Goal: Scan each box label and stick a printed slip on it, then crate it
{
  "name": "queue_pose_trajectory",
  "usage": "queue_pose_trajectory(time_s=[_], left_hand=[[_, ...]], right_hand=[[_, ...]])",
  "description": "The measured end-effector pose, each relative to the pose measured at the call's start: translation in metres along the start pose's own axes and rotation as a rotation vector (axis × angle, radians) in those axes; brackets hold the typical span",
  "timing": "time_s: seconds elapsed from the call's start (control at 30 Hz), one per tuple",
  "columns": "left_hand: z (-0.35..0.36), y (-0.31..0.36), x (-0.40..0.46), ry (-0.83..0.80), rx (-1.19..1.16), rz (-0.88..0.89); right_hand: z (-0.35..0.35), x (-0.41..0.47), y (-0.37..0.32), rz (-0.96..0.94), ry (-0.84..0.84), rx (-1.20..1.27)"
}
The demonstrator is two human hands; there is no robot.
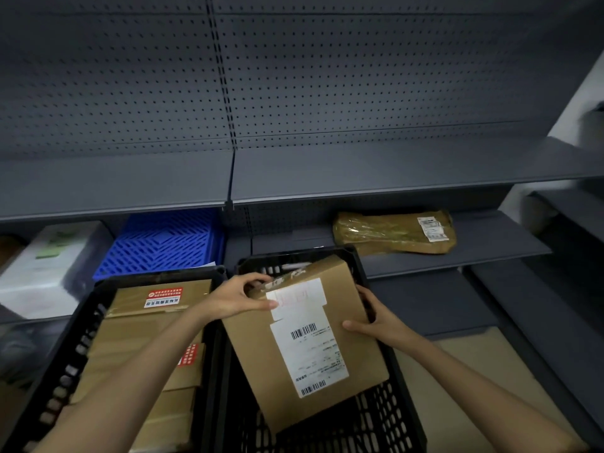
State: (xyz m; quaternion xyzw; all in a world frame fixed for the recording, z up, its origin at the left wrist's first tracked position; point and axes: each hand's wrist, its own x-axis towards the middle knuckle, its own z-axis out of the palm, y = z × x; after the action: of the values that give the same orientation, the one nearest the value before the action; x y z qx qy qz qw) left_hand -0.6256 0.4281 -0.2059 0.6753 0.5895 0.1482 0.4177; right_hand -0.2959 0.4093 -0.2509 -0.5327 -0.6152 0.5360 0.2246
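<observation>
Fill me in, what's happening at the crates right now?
A person holds a cardboard box tilted over the right black crate, label side up. The left hand grips its top-left corner and the right hand grips its right edge. The box carries a barcoded shipping label and a smaller white slip above it. The left black crate already holds several boxes. A blue crate and a taped brown parcel sit on the shelf behind.
</observation>
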Motion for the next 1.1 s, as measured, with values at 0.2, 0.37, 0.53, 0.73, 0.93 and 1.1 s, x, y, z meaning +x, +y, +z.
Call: queue_pose_trajectory(time_s=[0.2, 0.37, 0.53, 0.73, 0.93, 1.1], left_hand=[[0.023, -0.009, 0.023, 0.102, 0.373, 0.113], [0.041, -0.016, 0.037, 0.07, 0.423, 0.186], [0.049, -0.034, 0.06, 0.076, 0.414, 0.175], [0.045, -0.05, 0.095, 0.106, 0.481, 0.166], [0.043, -0.063, 0.122, 0.131, 0.526, 0.175], [0.039, -0.067, 0.14, 0.148, 0.586, 0.17]], right_hand=[[-0.014, 0.031, -0.015, -0.118, 0.04, -0.243], [-0.02, 0.063, -0.027, -0.13, -0.169, -0.722], [-0.019, 0.093, -0.027, -0.133, -0.223, -0.954], [-0.016, 0.128, -0.021, -0.166, -0.149, -1.005], [-0.018, 0.158, -0.007, -0.159, -0.137, -1.011], [-0.016, 0.178, 0.004, -0.167, -0.116, -0.993]])
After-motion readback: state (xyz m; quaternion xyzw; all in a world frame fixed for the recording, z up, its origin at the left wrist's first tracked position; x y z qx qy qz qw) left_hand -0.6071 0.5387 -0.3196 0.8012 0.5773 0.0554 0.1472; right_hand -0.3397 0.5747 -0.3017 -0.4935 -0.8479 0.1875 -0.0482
